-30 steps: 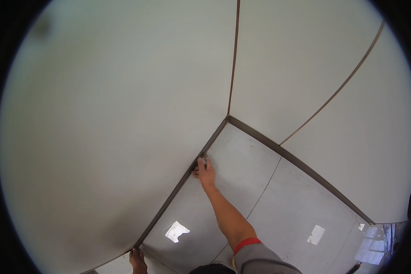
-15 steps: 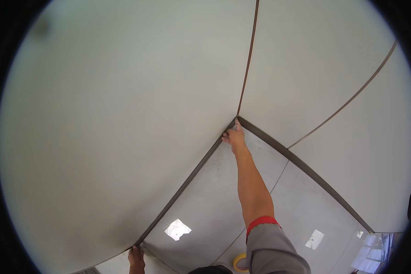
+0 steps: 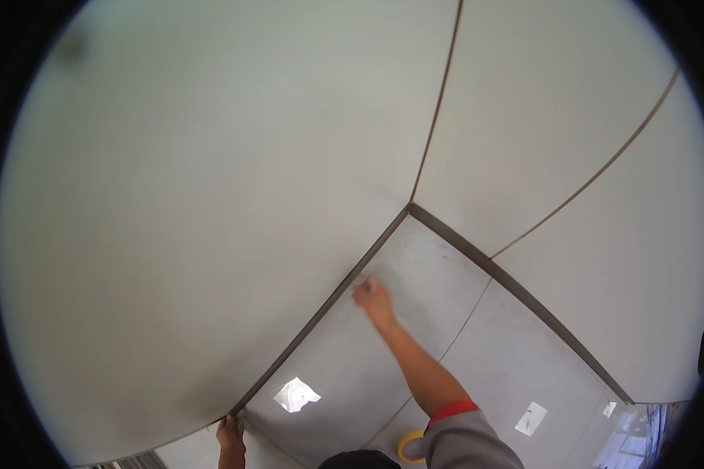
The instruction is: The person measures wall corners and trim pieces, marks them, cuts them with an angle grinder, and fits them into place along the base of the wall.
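Bare tiled room corner [image 3: 409, 206], unfinished interior

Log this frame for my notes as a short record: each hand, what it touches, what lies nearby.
left hand: at the lower end of the dark strip where wall meets floor
right hand: arm stretched out, hand at the strip; grip unclear
nearby: yellow tape roll on the floor by the right sleeve

A yellow tape roll [image 3: 409, 447] lies on the grey tiled floor [image 3: 516, 352].

Both hands [image 3: 374, 297] press along the dark skirting strip [image 3: 321, 313].
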`<state>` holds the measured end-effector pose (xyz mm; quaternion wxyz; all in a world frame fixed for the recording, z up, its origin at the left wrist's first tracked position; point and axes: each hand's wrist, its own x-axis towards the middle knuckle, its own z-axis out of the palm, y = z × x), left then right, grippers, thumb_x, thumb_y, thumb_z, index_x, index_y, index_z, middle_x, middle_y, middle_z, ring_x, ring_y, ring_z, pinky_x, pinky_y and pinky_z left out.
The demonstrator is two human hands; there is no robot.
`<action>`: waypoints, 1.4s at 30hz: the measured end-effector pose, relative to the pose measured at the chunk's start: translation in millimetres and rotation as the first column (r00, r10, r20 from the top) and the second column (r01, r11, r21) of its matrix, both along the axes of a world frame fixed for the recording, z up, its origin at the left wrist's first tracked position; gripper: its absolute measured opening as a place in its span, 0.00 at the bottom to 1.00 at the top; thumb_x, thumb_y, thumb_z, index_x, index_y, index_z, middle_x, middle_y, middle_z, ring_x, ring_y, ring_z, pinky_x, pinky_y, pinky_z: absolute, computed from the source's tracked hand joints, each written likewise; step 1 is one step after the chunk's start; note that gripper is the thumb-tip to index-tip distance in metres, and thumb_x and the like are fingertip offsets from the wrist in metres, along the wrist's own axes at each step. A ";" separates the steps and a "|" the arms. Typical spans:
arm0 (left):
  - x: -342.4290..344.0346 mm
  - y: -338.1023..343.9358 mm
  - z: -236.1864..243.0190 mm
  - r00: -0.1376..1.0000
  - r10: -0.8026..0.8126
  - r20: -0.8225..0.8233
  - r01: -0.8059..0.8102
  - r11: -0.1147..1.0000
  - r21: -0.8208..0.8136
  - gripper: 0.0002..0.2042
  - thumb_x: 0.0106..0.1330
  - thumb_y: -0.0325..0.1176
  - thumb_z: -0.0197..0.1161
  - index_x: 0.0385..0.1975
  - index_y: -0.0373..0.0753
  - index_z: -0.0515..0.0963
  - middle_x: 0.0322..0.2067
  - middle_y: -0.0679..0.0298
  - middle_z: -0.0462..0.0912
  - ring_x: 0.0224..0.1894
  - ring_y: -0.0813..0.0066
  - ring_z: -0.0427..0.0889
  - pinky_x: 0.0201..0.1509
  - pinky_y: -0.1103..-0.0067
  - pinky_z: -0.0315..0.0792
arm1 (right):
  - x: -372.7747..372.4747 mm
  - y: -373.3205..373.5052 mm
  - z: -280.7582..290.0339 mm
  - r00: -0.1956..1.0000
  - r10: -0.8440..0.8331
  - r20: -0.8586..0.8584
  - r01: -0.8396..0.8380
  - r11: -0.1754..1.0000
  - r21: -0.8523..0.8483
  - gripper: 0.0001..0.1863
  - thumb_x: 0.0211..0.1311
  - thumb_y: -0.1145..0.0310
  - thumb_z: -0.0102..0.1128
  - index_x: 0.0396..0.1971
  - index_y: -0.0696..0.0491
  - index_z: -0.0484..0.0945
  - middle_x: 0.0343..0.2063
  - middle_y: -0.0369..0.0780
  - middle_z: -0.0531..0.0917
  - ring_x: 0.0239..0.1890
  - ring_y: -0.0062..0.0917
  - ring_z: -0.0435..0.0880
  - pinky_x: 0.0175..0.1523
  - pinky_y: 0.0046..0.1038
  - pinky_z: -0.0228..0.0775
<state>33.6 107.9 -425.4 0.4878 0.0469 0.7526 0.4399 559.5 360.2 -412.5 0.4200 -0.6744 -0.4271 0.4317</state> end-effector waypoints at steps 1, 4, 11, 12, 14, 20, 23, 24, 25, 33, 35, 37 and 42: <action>-4.9 -6.0 5.0 1.000 0.008 -0.022 -0.008 1.000 -0.015 0.18 0.72 0.39 0.62 0.57 0.40 0.75 0.41 0.68 0.80 0.43 0.76 0.80 0.52 0.73 0.77 | -38.7 -29.5 26.9 0.967 0.148 -0.208 -0.155 0.988 -0.020 0.19 0.66 0.66 0.60 0.54 0.58 0.79 0.33 0.41 0.86 0.30 0.23 0.84 0.37 0.27 0.77; 5.6 19.8 3.7 0.999 -0.019 -0.044 0.019 1.000 0.005 0.21 0.71 0.36 0.63 0.60 0.35 0.72 0.47 0.62 0.83 0.49 0.70 0.83 0.54 0.69 0.81 | -114.3 -98.9 122.4 0.677 0.652 -0.341 -0.610 0.757 0.234 0.19 0.67 0.60 0.62 0.51 0.56 0.81 0.42 0.44 0.87 0.40 0.31 0.87 0.46 0.32 0.78; -4.2 52.3 16.6 0.923 -0.342 -0.178 0.346 0.938 -0.008 0.17 0.74 0.33 0.57 0.58 0.32 0.76 0.50 0.61 0.81 0.52 0.70 0.80 0.52 0.71 0.79 | -216.5 -212.2 328.9 -0.146 0.989 -0.012 -0.582 -0.076 0.809 0.18 0.64 0.68 0.57 0.51 0.59 0.75 0.44 0.49 0.81 0.50 0.39 0.82 0.49 0.34 0.77; -5.4 55.8 17.5 0.917 -0.353 -0.184 0.356 0.934 -0.016 0.16 0.74 0.32 0.57 0.57 0.32 0.76 0.50 0.62 0.81 0.51 0.70 0.80 0.52 0.71 0.79 | -224.5 -219.8 339.4 -0.218 0.976 0.018 -0.596 -0.148 0.789 0.16 0.62 0.70 0.56 0.49 0.60 0.75 0.41 0.49 0.81 0.48 0.39 0.82 0.48 0.34 0.78; -12.9 51.4 12.8 0.905 -0.378 -0.194 0.379 0.925 -0.032 0.16 0.74 0.32 0.57 0.56 0.31 0.78 0.48 0.62 0.82 0.51 0.71 0.81 0.50 0.71 0.79 | -238.0 -233.3 349.1 -0.316 0.948 0.048 -0.630 -0.248 0.736 0.14 0.60 0.73 0.55 0.45 0.62 0.75 0.37 0.50 0.80 0.44 0.40 0.83 0.45 0.35 0.78; -26.5 63.3 12.0 0.701 -0.614 -0.362 0.598 0.783 -0.169 0.15 0.69 0.34 0.61 0.48 0.30 0.82 0.38 0.60 0.85 0.39 0.71 0.84 0.42 0.76 0.80 | -280.2 -248.2 360.5 -0.356 0.931 0.079 -0.804 -0.349 0.481 0.10 0.58 0.75 0.54 0.39 0.62 0.75 0.31 0.49 0.80 0.36 0.42 0.85 0.38 0.39 0.78; -37.7 65.2 16.6 0.503 -0.736 -0.452 0.718 0.648 -0.256 0.15 0.68 0.34 0.62 0.48 0.31 0.82 0.35 0.57 0.85 0.36 0.69 0.85 0.42 0.74 0.80 | -292.9 -253.1 358.3 -0.322 0.918 0.232 -0.895 -0.375 0.240 0.08 0.58 0.74 0.55 0.36 0.61 0.76 0.31 0.50 0.80 0.32 0.44 0.85 0.34 0.42 0.77; -41.7 64.1 17.9 0.470 -0.744 -0.476 0.737 0.627 -0.253 0.15 0.67 0.34 0.62 0.47 0.31 0.82 0.34 0.56 0.85 0.35 0.68 0.85 0.43 0.74 0.80 | -296.8 -255.8 352.4 -0.436 0.875 0.213 -0.862 -0.473 0.180 0.08 0.57 0.73 0.56 0.34 0.61 0.77 0.29 0.51 0.81 0.33 0.45 0.85 0.35 0.42 0.77; -41.8 66.9 21.3 0.433 -0.750 -0.499 0.760 0.602 -0.246 0.15 0.66 0.34 0.63 0.47 0.31 0.82 0.33 0.54 0.85 0.35 0.67 0.85 0.43 0.74 0.79 | -300.5 -257.6 345.0 -0.538 0.822 0.186 -0.819 -0.562 0.117 0.08 0.56 0.72 0.57 0.32 0.60 0.79 0.28 0.52 0.82 0.33 0.46 0.85 0.36 0.42 0.77; -85.4 95.1 30.6 -0.130 -0.865 -0.484 0.821 0.180 -0.542 0.17 0.54 0.42 0.73 0.37 0.35 0.83 0.35 0.50 0.86 0.41 0.49 0.84 0.47 0.62 0.78 | -330.8 -283.1 348.1 -0.364 0.880 -0.304 -0.902 -0.252 0.351 0.12 0.63 0.65 0.58 0.35 0.60 0.78 0.29 0.51 0.81 0.35 0.51 0.81 0.40 0.44 0.72; -78.6 121.2 60.9 -0.432 -0.816 -0.384 0.758 -0.097 -0.646 0.17 0.53 0.44 0.75 0.35 0.37 0.83 0.36 0.50 0.86 0.43 0.48 0.84 0.47 0.59 0.78 | -343.0 -290.4 355.1 -0.215 0.900 -0.379 -0.865 0.005 0.502 0.12 0.63 0.65 0.58 0.36 0.60 0.76 0.29 0.52 0.80 0.36 0.52 0.81 0.41 0.45 0.72; -129.5 110.3 48.8 -0.528 -0.783 -0.329 0.691 -0.172 -0.702 0.18 0.55 0.45 0.73 0.39 0.39 0.84 0.37 0.52 0.86 0.43 0.50 0.85 0.45 0.59 0.78 | -361.9 -300.8 364.7 -0.278 0.899 -0.339 -0.752 0.016 0.658 0.11 0.60 0.71 0.60 0.39 0.59 0.74 0.35 0.50 0.78 0.41 0.49 0.79 0.44 0.42 0.71; -114.7 74.5 108.8 -0.478 -0.773 -0.418 0.792 -0.174 -0.584 0.22 0.58 0.51 0.70 0.47 0.43 0.82 0.37 0.57 0.87 0.43 0.51 0.84 0.47 0.60 0.77 | -400.0 -326.4 377.9 -0.451 0.668 0.592 -0.690 -0.682 0.244 0.13 0.52 0.66 0.61 0.36 0.56 0.82 0.32 0.47 0.87 0.32 0.44 0.86 0.37 0.42 0.78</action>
